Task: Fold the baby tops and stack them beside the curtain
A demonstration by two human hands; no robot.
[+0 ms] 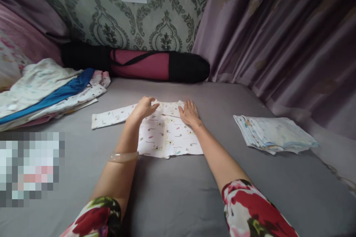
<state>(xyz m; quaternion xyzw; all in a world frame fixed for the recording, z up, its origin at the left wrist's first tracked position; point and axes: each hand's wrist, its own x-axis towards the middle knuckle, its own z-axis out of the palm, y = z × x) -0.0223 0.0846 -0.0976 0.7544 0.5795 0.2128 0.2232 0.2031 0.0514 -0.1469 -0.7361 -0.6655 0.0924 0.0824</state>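
Observation:
A small white shirt [178,139] with tiny coloured prints lies spread on the grey sheet in front of me. One sleeve [114,116] stretches out to the left, while on the right side no sleeve sticks out and a strip of cloth lies across the upper part. My left hand [145,108] is at the shirt's upper left, by the sleeve's base, thumb apart from its bent fingers and nothing visible between them. Flat on the upper right edge rests my right hand [190,113], its fingers stretched out.
At the right lies a stack of folded light cloths [278,133]. A heap of clothes [52,85], white, blue and pink, is at the left. A long black and dark-red bag [141,64] lies along the wall. Purple curtains [236,26] hang on the right. The lower left is pixelated.

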